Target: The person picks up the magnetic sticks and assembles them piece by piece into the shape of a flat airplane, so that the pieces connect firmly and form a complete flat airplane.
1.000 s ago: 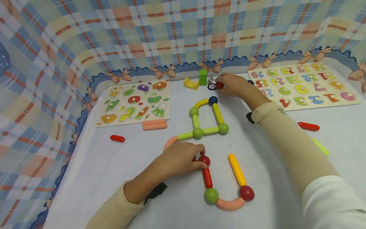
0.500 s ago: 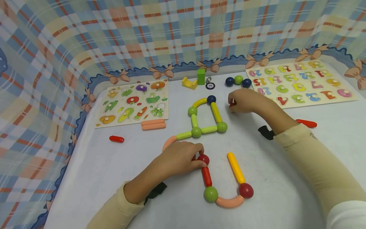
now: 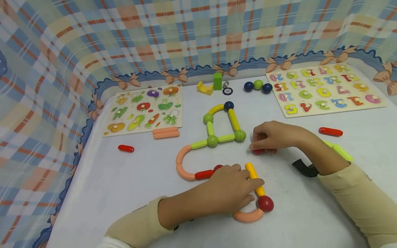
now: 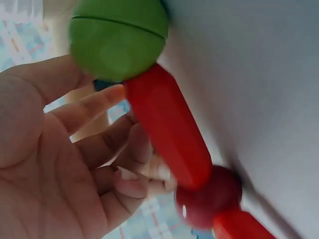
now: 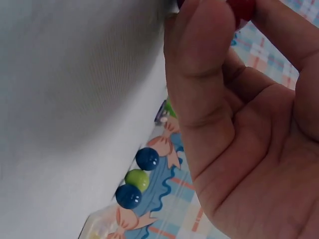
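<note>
A red ball (image 3: pixel 258 151) is pinched between thumb and fingers of my right hand (image 3: pixel 277 136), low over the cloth to the right of the linked figure. My left hand (image 3: pixel 227 191) spreads over the lower part of that figure, fingers reaching across the orange-yellow rod (image 3: pixel 252 171). In the left wrist view its loosely bent fingers lie beside a red rod (image 4: pixel 169 129), which links a green ball (image 4: pixel 119 42) and a dark red ball (image 4: pixel 207 199). Another red ball (image 3: pixel 265 203) joins the orange-yellow rod to a curved pink rod (image 3: pixel 248 216).
Behind stand a vegetable puzzle board (image 3: pixel 149 129), a number puzzle board (image 3: pixel 335 110), a green block (image 3: pixel 217 81) and a yellow block (image 3: pixel 204 88). Blue and green balls (image 3: pixel 258 84) sit in a row. Loose rods include a red one (image 3: pixel 331 131) and pink ones (image 3: pixel 165 133).
My right hand has come from the back toward the front with the red ball. My left hand has let go of the ball at the red rods and shifted right, toward the orange-yellow rod.
</note>
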The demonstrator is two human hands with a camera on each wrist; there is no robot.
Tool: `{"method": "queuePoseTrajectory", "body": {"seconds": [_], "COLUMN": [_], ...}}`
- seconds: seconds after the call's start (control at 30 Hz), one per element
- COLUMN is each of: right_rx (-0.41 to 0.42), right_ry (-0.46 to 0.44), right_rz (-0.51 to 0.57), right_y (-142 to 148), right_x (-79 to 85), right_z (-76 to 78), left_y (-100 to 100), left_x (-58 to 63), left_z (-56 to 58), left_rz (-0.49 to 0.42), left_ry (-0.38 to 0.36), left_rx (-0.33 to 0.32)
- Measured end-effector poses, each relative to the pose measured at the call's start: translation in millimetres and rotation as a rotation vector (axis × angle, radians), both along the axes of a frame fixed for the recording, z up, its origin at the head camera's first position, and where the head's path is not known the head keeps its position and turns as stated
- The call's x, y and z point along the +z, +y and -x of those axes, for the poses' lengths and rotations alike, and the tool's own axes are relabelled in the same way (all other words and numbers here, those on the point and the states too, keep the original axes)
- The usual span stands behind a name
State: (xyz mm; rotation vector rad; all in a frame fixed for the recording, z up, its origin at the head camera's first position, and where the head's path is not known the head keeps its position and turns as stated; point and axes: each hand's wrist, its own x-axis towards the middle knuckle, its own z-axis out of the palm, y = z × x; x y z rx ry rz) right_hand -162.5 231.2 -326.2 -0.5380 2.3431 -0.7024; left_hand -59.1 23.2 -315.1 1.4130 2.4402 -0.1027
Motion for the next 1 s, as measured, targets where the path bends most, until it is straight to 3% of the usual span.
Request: {"method": "queuePoseTrajectory", "body": {"seconds": [0.2,0.63,1.0], "right_rx": [0.002,-0.018,0.045], "right_ry": [-0.073,-0.148,-0.199], "right_rz": [0.077,0.128,0.135], "right_y": [-9.5,-16.3,-17.4], "right_x": [-7.7,-11.2,-12.3], "right_z": [-4.2,-9.9,-11.3], "left_y": [13.4,15.6,14.8], "left_x": [-8.8,-5.9,-1.6], "left_z": [-1.3,-8.5,-13.0], "left_rz": [0.078,0.016,-0.003], "left_ry": [-0.025,0.021,0.061], "left_rx": [0.008,-0.007,0.001]}}
